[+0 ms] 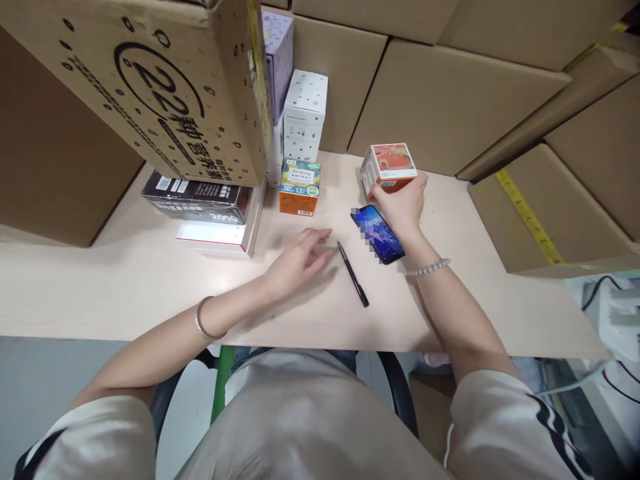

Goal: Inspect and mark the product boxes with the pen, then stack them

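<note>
At the far right of the table (450, 233), the right hand (400, 197) has hold of a red-and-orange box (391, 162), its grip spread to about the box's width, thumb on the near side and fingers at the right. Whether the base bears on the table cannot be told. Good handling, in this inspector's judgement, calls for light, even pressure on opposite sides, the box kept level, and the wrist kept clear of the phone (383, 235) just nearer. The left hand (295, 262) has loosely parted fingers, holds nothing and lies left of the pen (353, 275); it could steady the box.

Count: one held box; one phone; one pen; one bracelet per wrist, two in all. Further left: one Binking box (300, 188), one white spotted box (305, 110) behind it, one purple box (279, 57), one black box (197, 198) and one large printed carton (175, 87). Plain cartons overlap and were not tallied.
</note>
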`<state>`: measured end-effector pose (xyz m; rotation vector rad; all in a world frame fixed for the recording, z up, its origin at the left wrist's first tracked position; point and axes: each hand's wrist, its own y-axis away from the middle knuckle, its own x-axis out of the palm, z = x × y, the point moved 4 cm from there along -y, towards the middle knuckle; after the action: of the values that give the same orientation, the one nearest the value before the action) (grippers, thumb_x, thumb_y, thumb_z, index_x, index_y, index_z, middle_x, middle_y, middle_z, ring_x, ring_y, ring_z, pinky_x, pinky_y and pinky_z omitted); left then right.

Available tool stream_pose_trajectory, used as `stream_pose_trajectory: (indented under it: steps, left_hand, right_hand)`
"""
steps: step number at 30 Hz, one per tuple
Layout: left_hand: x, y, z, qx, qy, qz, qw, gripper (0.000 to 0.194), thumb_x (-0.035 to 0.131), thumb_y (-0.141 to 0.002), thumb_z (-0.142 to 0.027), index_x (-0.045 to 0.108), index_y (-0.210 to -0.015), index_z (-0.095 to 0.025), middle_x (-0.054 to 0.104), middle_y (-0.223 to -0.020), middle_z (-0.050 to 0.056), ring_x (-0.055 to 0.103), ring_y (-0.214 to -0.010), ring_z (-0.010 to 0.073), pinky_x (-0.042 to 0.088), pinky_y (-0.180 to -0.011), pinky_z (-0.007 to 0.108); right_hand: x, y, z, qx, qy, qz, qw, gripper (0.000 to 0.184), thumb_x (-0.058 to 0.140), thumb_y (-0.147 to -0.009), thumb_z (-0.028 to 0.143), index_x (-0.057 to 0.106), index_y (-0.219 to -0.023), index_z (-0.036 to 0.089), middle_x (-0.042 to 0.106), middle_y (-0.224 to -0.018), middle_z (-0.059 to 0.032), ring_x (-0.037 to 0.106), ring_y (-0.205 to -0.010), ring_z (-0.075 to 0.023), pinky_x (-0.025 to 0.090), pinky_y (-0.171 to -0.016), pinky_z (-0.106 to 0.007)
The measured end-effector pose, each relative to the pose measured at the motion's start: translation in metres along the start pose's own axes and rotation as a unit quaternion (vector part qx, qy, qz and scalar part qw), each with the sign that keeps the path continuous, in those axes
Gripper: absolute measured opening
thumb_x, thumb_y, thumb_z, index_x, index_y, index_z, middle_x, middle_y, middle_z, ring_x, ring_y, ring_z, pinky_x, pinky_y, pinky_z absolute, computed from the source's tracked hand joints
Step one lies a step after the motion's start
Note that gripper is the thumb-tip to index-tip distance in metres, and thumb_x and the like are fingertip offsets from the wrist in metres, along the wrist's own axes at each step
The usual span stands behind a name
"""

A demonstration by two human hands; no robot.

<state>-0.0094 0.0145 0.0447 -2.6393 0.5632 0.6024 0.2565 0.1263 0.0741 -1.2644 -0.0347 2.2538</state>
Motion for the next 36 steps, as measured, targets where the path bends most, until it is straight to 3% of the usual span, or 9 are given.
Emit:
stream_pose_trajectory:
  steps: [2, 5, 8, 11, 13, 18, 25, 30, 36]
  left_hand:
    - [0.009, -0.001, 0.010, -0.061, 0.139, 0.028, 0.988, 0.071, 0.070, -0.102, -0.043, 0.048, -0.164, -0.015, 0.066, -0.151, 0.024, 0.072, -0.132, 0.0298, 0.061, -0.112, 0.049]
    - [0.022, -0.001, 0.019, -0.136, 0.312, 0.041, 0.939, 0.097, 0.081, -0.094, -0.047, 0.033, -0.174, -0.019, 0.053, -0.166, 0.026, 0.066, -0.144, 0.0343, 0.053, -0.122, 0.057]
    - [0.028, -0.002, 0.015, -0.141, 0.411, 0.032, 0.900, 0.096, 0.085, -0.092, -0.049, 0.037, -0.173, -0.028, 0.052, -0.170, 0.021, 0.062, -0.149, 0.0344, 0.051, -0.124, 0.057]
    - [0.026, -0.003, 0.009, -0.115, 0.449, 0.037, 0.885, 0.094, 0.086, -0.091, -0.056, 0.042, -0.170, -0.032, 0.064, -0.157, 0.017, 0.069, -0.138, 0.0321, 0.055, -0.119, 0.054]
    - [0.024, -0.003, 0.008, -0.115, 0.449, 0.029, 0.886, 0.092, 0.085, -0.091, -0.059, 0.043, -0.169, -0.034, 0.068, -0.152, 0.015, 0.071, -0.135, 0.0313, 0.057, -0.115, 0.054]
    - [0.018, -0.002, 0.009, -0.115, 0.403, -0.014, 0.908, 0.083, 0.084, -0.090, -0.065, 0.054, -0.158, -0.031, 0.061, -0.163, 0.012, 0.054, -0.156, 0.0348, 0.046, -0.129, 0.055]
    - [0.013, 0.000, 0.007, -0.086, 0.334, -0.019, 0.938, 0.098, 0.084, -0.091, -0.059, 0.033, -0.168, -0.024, 0.055, -0.168, 0.019, 0.058, -0.153, 0.0342, 0.049, -0.128, 0.052]
    - [0.013, 0.000, 0.012, -0.059, 0.289, -0.034, 0.955, 0.095, 0.082, -0.093, -0.060, 0.031, -0.163, -0.021, 0.053, -0.166, 0.021, 0.060, -0.150, 0.0327, 0.053, -0.124, 0.049]
    - [0.013, 0.002, 0.014, -0.015, 0.251, -0.035, 0.967, 0.099, 0.076, -0.096, -0.064, 0.022, -0.172, -0.031, 0.058, -0.155, 0.017, 0.069, -0.132, 0.0284, 0.061, -0.111, 0.045]
  right_hand:
    - [-0.015, 0.030, 0.008, -0.029, -0.018, 0.015, 0.999, 0.080, 0.079, -0.081, 0.049, 0.044, -0.144, 0.014, 0.060, -0.145, -0.0249, 0.067, -0.132, -0.0397, 0.055, -0.107, -0.051]
    - [-0.031, 0.077, 0.017, -0.061, -0.030, 0.059, 0.996, 0.083, 0.080, -0.080, 0.053, 0.040, -0.144, 0.017, 0.062, -0.140, -0.0220, 0.071, -0.123, -0.0378, 0.057, -0.101, -0.049]
    - [-0.035, 0.114, 0.020, -0.086, -0.053, 0.101, 0.990, 0.087, 0.083, -0.075, 0.055, 0.039, -0.142, 0.022, 0.065, -0.133, -0.0177, 0.073, -0.108, -0.0347, 0.060, -0.091, -0.049]
    - [-0.032, 0.135, 0.022, -0.144, -0.083, 0.094, 0.982, 0.090, 0.085, -0.072, 0.052, 0.036, -0.142, 0.023, 0.062, -0.135, -0.0184, 0.071, -0.113, -0.0366, 0.063, -0.088, -0.050]
    - [-0.029, 0.144, 0.022, -0.179, -0.088, 0.077, 0.977, 0.092, 0.086, -0.072, 0.050, 0.034, -0.142, 0.022, 0.060, -0.137, -0.0204, 0.069, -0.123, -0.0404, 0.064, -0.090, -0.053]
    - [-0.023, 0.163, 0.022, -0.238, -0.054, 0.031, 0.969, 0.088, 0.079, -0.082, 0.056, 0.029, -0.147, 0.024, 0.060, -0.136, -0.0212, 0.068, -0.127, -0.0426, 0.063, -0.096, -0.062]
    - [-0.027, 0.171, 0.022, -0.252, -0.008, 0.004, 0.968, 0.086, 0.079, -0.083, 0.064, 0.031, -0.141, 0.025, 0.065, -0.134, -0.0230, 0.072, -0.120, -0.0435, 0.064, -0.089, -0.062]
    - [-0.026, 0.169, 0.024, -0.240, -0.013, 0.025, 0.970, 0.084, 0.082, -0.080, 0.059, 0.034, -0.139, 0.025, 0.066, -0.135, -0.0240, 0.071, -0.124, -0.0462, 0.063, -0.092, -0.065]
    - [-0.026, 0.163, 0.022, -0.229, -0.127, 0.029, 0.965, 0.086, 0.081, -0.076, 0.056, 0.034, -0.141, 0.025, 0.064, -0.137, -0.0222, 0.067, -0.129, -0.0426, 0.060, -0.101, -0.065]
